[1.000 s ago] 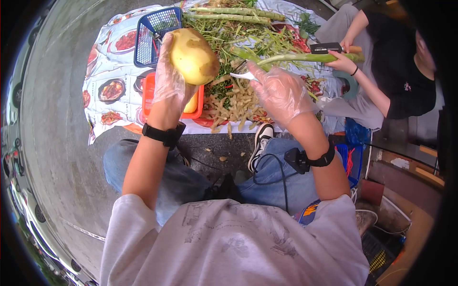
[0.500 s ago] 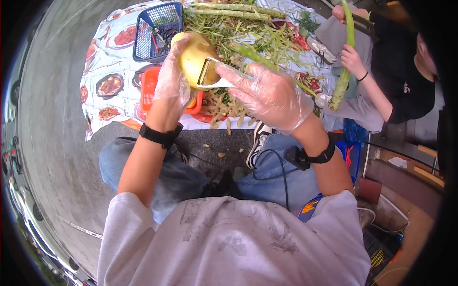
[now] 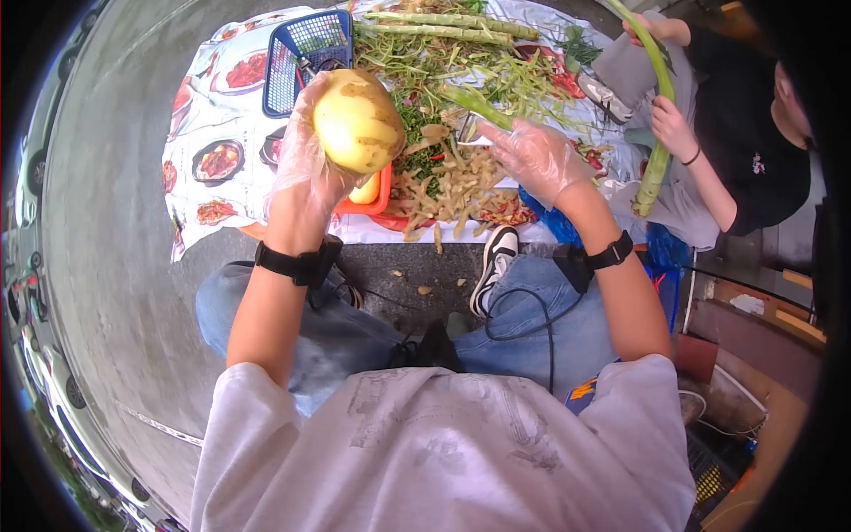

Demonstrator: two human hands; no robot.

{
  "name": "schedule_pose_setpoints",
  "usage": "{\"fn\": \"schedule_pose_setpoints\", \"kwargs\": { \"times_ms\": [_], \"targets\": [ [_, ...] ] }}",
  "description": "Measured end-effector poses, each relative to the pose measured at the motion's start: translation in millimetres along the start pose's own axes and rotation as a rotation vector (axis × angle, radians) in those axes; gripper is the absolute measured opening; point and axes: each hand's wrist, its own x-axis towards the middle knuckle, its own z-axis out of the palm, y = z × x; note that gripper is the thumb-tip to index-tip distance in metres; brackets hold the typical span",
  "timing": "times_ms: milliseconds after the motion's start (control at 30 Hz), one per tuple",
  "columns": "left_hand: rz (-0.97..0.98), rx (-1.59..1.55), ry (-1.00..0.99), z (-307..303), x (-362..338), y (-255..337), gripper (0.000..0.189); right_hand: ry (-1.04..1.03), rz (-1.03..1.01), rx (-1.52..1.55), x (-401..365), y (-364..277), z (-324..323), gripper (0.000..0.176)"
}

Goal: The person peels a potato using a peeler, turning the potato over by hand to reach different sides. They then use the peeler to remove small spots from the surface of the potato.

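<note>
My left hand (image 3: 306, 164), in a clear plastic glove, holds a large yellow potato (image 3: 357, 121) with some brown skin patches still on it. The potato is above the blue and red baskets. To the right, my gloved right hand (image 3: 537, 160) is wrapped round the white handle of a peeler (image 3: 472, 135), whose blade points left, apart from the potato. Beneath both hands lie brown peelings (image 3: 461, 191) and green scraps (image 3: 425, 66). Another yellow piece (image 3: 365, 190) sits in the red basket (image 3: 383, 197), which my left hand partly hides.
A blue basket (image 3: 277, 75) holding tools stands at the back left of the printed cloth (image 3: 199, 133). Long green stalks (image 3: 452, 28) lie at the back. At the right, a co-worker (image 3: 740, 133) holds a long green stalk (image 3: 658, 160) upright.
My right hand has moved right with the peeler, away from the potato. The potato has turned and shows more of its peeled face. The co-worker's stalk has shifted slightly right.
</note>
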Motion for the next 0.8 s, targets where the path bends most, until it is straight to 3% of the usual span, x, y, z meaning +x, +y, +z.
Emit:
{"fn": "schedule_pose_setpoints", "kwargs": {
  "times_ms": [33,67,200,300,367,500,633,800],
  "targets": [
    [-0.006,-0.016,0.03,1.7,2.1,-1.3,0.053,-0.111,0.064,-0.026,4.7,4.8,-0.8,0.049],
    [-0.009,-0.015,0.047,-0.1,4.3,-2.3,0.051,-0.01,0.024,-0.079,1.4,13.6,9.7,0.047],
    [-0.012,-0.022,0.05,10.3,-9.2,-7.1,0.04,0.01,0.093,-0.055,7.0,-22.1,-47.6,0.044],
    [-0.002,0.027,0.088,8.9,-4.4,-10.1,0.04,0.142,0.091,0.16,2.0,-37.6,-54.2,0.043],
    [0.014,-0.002,0.097,10.0,-2.2,-13.8,0.04,0.369,-0.122,0.421,6.4,-55.1,-51.1,0.046],
    [0.013,0.045,0.005,-5.8,11.7,-22.1,0.041,0.37,-0.311,0.163,9.5,-73.4,-43.3,0.047],
    [-0.046,0.014,0.013,-2.7,16.4,-26.2,0.04,0.293,-0.231,0.169,10.6,-83.8,-41.9,0.04],
    [-0.023,0.033,0.072,0.5,15.3,-19.3,0.044,0.35,-0.284,0.136,6.1,-58.3,-15.2,0.046]
  ]
}}
